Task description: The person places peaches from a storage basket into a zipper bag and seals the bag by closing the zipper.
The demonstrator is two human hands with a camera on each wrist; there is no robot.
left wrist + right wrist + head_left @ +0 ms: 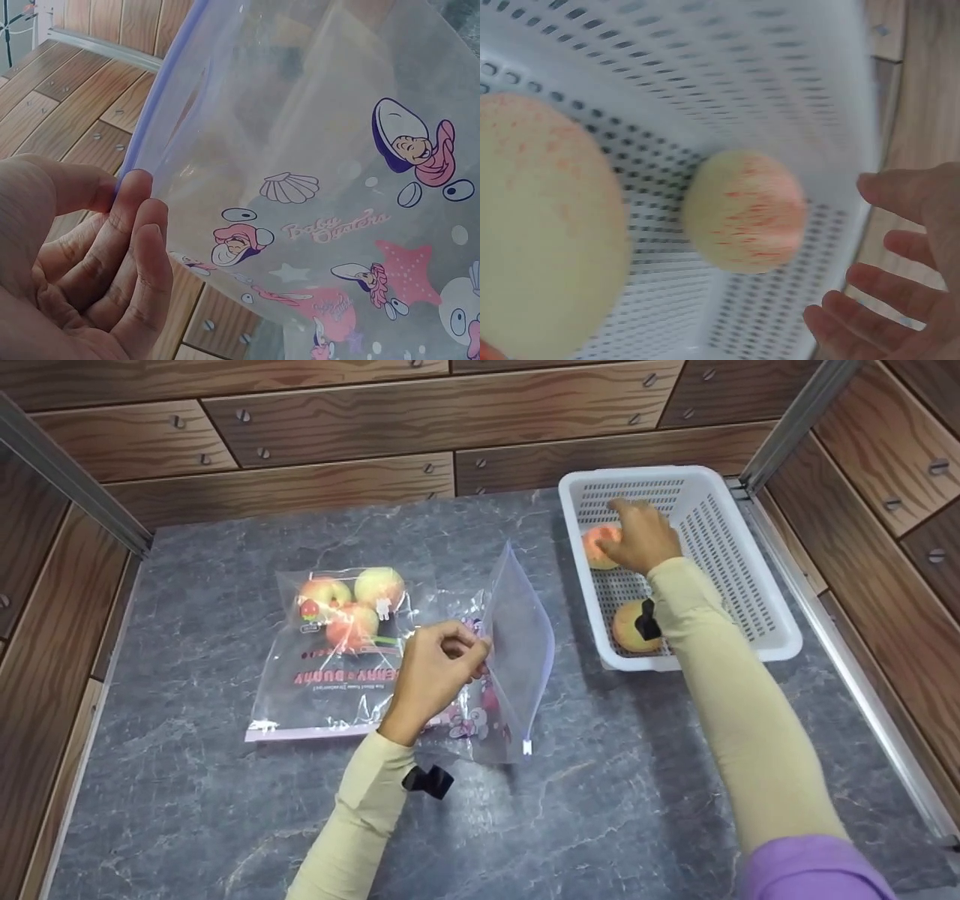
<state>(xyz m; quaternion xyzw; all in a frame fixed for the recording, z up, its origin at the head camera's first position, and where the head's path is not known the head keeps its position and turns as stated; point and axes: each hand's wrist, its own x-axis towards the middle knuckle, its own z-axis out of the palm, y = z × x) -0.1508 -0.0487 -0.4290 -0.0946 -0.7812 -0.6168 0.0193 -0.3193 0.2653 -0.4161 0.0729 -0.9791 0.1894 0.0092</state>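
My left hand (pixel 435 671) pinches the purple-edged mouth of a clear zip bag (pixel 521 652) between thumb and fingers, and the bag stands partly open. Pink and purple sea-shell cartoons on this bag (pixel 292 187) show in the left wrist view. Over the white basket (pixel 776 649), my right hand (pixel 641 536) reaches down with spread fingers, close above a red-yellow apple (pixel 598 547). A second apple (pixel 628 628) sits at the basket's near end, partly behind the right wrist. In the right wrist view the hand (pixel 900 285) is apart from the smaller-looking apple (pixel 744 211).
To the left, another clear bag (pixel 330 705) with a pink strip lies flat, holding a red apple (pixel 352 628), a paler one (pixel 380 587) and a third (pixel 324 591). Wood-patterned walls (pixel 337 427) bound the grey marbled table (pixel 187 802) at back and sides.
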